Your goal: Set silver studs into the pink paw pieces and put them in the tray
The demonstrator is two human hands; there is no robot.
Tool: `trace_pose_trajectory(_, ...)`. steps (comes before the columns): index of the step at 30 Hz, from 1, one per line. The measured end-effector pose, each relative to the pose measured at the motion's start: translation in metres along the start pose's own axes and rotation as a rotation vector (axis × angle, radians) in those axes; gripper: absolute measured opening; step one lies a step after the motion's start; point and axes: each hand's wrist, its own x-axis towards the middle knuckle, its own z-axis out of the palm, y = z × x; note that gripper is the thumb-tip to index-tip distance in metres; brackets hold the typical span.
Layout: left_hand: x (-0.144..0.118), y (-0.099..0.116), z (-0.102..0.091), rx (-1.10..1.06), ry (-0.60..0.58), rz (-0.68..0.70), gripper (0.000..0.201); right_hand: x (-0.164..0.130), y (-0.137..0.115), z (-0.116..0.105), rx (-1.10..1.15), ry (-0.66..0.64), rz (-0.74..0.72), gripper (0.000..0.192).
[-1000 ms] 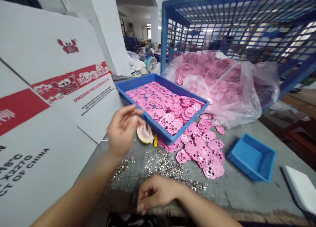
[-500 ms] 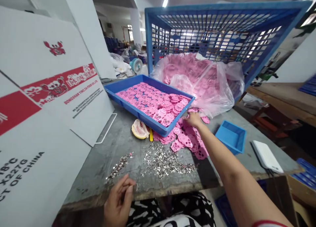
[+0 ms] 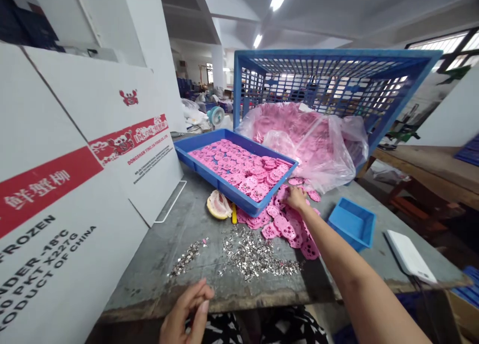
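Observation:
My right hand (image 3: 297,197) reaches into the heap of flat pink face-shaped pieces (image 3: 286,227) on the table. Its fingers point down among them, and the fingertips are hidden, so a grip on a piece cannot be made out. My left hand (image 3: 186,311) hovers at the table's front edge, loosely curled, thumb apart from the fingers, nothing visible in it. Small shiny silver bits (image 3: 249,254) lie scattered beyond it, with a smaller strip of silver bits (image 3: 186,258) to the left. A blue tray (image 3: 235,193) holds many similar pink pieces with dark, shiny spots.
A clear bag of pink pieces (image 3: 299,134) rests in a tipped blue crate (image 3: 239,85). Half a cut pomelo-like fruit (image 3: 219,205) and a yellow handle (image 3: 234,213) sit by the tray. Rightward are a small blue bin (image 3: 352,223) and white power bank (image 3: 409,257); a carton (image 3: 149,194) stands left.
The view has tilted up, so everything appears lower and slightly to the right. My right hand has shifted slightly left over the pink heap; my left hand keeps its loose curl.

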Motion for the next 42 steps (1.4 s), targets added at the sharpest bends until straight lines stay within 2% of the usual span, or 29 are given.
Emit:
trace_pose_trajectory(4, 0.028, 0.022, 0.005, -0.007, -0.351, 0.251, 0.039, -0.010, 0.002, -0.006, 0.213, 0.049, 0.041, 0.029)
trace_pose_trajectory(7, 0.047, 0.042, 0.010, -0.005, -0.522, 0.395, 0.047, -0.023, -0.003, -0.020, 0.443, 0.100, 0.023, 0.034)
trace_pose_trajectory(10, 0.053, 0.052, 0.019, 0.039, -0.556, 0.460, 0.055, -0.049, -0.010, -0.040, 0.676, 0.188, -0.003, 0.042)
trace_pose_trajectory(13, 0.053, 0.051, 0.035, 0.223, -0.446, 0.448, 0.066, -0.097, -0.021, -0.046, 0.859, 0.217, -0.012, 0.043)
trace_pose_trajectory(15, 0.051, 0.050, 0.049, 0.369, -0.390, 0.445, 0.078, -0.140, -0.035, -0.038, 0.934, 0.140, -0.018, 0.041)
trace_pose_trajectory(16, 0.050, 0.051, 0.056, 0.421, -0.401, 0.446, 0.083, -0.162, -0.045, -0.031, 0.956, 0.086, -0.021, 0.043)
trace_pose_trajectory(18, 0.048, 0.054, 0.068, 0.472, -0.516, 0.426, 0.089, -0.204, -0.065, -0.016, 1.033, -0.097, -0.054, 0.044)
trace_pose_trajectory(20, 0.045, 0.056, 0.073, 0.466, -0.676, 0.362, 0.083, -0.237, -0.081, -0.005, 1.107, -0.190, -0.103, 0.034)
trace_pose_trajectory(22, 0.041, 0.056, 0.072, 0.415, -0.771, 0.283, 0.076, -0.258, -0.089, -0.001, 1.207, -0.284, -0.107, 0.035)
trace_pose_trajectory(24, 0.038, 0.053, 0.067, 0.326, -0.768, 0.178, 0.077, -0.269, -0.087, -0.004, 1.304, -0.431, -0.097, 0.046)
trace_pose_trajectory(26, 0.038, 0.051, 0.059, 0.179, -0.735, -0.007, 0.074, -0.272, -0.079, -0.011, 1.363, -0.544, -0.106, 0.057)
trace_pose_trajectory(28, 0.040, 0.053, 0.052, -0.061, -0.693, -0.303, 0.064, -0.271, -0.064, -0.021, 1.353, -0.494, -0.101, 0.057)
trace_pose_trajectory(30, 0.043, 0.058, 0.048, -0.369, -0.617, -0.629, 0.055, -0.265, -0.044, -0.029, 1.249, -0.312, -0.034, 0.047)
trace_pose_trajectory(31, 0.044, 0.060, 0.047, -0.525, -0.570, -0.744, 0.053, -0.262, -0.032, -0.030, 1.162, -0.224, 0.017, 0.042)
trace_pose_trajectory(33, 0.048, 0.060, 0.048, -0.759, -0.544, -0.909, 0.049, -0.255, -0.007, -0.028, 1.051, -0.106, 0.113, 0.044)
trace_pose_trajectory(35, 0.050, 0.057, 0.051, -0.876, -0.530, -0.980, 0.045, -0.252, 0.014, -0.021, 0.994, -0.053, 0.192, 0.045)
trace_pose_trajectory(37, 0.051, 0.053, 0.054, -0.931, -0.532, -1.008, 0.042, -0.253, 0.027, -0.015, 0.954, -0.044, 0.210, 0.043)
trace_pose_trajectory(42, 0.051, 0.051, 0.060, -0.930, -0.585, -0.989, 0.039, -0.261, 0.035, -0.016, 0.907, -0.030, 0.139, 0.036)
